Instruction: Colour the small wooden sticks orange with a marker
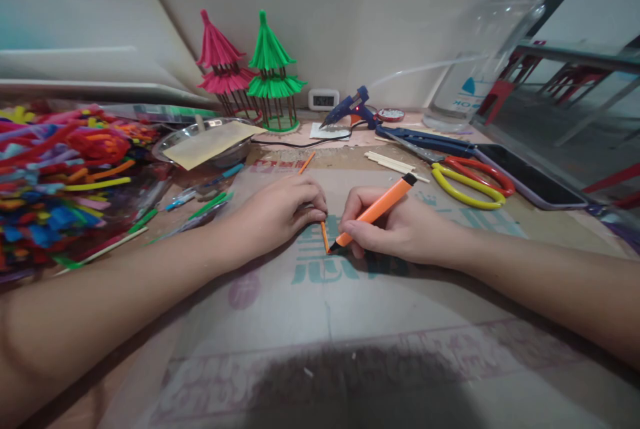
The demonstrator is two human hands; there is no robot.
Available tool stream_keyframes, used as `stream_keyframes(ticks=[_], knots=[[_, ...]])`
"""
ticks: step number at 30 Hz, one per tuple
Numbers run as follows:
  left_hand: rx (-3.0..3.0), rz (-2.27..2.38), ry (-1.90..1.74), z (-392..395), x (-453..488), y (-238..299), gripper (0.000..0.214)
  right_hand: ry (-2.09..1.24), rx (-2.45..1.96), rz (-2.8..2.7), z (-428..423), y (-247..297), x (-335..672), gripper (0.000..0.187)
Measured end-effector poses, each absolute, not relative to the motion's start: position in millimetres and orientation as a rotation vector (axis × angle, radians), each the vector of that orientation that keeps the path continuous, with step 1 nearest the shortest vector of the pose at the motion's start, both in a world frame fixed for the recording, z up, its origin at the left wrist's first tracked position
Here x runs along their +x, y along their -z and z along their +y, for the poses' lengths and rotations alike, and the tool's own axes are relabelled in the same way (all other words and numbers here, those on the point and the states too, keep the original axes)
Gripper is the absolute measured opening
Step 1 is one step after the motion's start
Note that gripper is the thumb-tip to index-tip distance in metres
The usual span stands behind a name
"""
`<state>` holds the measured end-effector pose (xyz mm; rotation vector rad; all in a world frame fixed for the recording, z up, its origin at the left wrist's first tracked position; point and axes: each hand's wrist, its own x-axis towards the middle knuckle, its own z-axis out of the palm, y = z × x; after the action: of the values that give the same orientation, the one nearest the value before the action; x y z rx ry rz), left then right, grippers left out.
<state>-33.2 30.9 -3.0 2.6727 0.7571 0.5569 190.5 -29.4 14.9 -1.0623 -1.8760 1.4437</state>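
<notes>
Between the fingers of my right hand (373, 222) is an orange marker (383, 206), slanting up to the right. Its black tip touches or nearly touches the near end of a thin orange stick (325, 237). My left hand (295, 206) is closed over the middle of that stick, hiding part of it; the far end sticks out beyond the knuckles. Under both hands lies a printed cardboard sheet (280, 322). Several pale sticks (390, 162) rest on the cardboard beyond my right hand.
Colourful pipe cleaners (65, 176) heap up at left beside a metal bowl (165, 146). Pink (220, 49) and green (271, 52) tiered models stand behind. A blue glue gun (350, 108), scissors (470, 182), a phone (530, 176) and a clear plastic jug (460, 92) are at back right.
</notes>
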Motion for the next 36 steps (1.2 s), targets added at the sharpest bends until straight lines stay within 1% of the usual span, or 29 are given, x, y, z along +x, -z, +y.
stream_keyframes(ticks=[10, 17, 22, 29, 36], knots=[[2.661, 0.782, -0.562, 29.8, -33.2, 2.4, 0.010, -1.431, -1.063, -1.908, -29.2, -13.9, 190.6, 0.012], [2.639, 0.769, -0.543, 32.0, -35.4, -0.4, 0.007, -1.229, -1.110, -1.850, -24.3, -9.7, 191.0, 0.013], [2.630, 0.781, -0.540, 31.6, -34.4, -1.2, 0.009, -1.259, -1.135, -1.844, -22.7, -7.8, 190.4, 0.017], [2.651, 0.754, -0.562, 31.9, -34.0, -0.4, 0.010, -1.251, -1.183, -1.836, -22.3, -9.2, 188.8, 0.015], [2.655, 0.745, -0.565, 32.1, -35.4, -0.4, 0.010, -1.372, -1.140, -1.879, -25.6, -10.8, 190.2, 0.014]])
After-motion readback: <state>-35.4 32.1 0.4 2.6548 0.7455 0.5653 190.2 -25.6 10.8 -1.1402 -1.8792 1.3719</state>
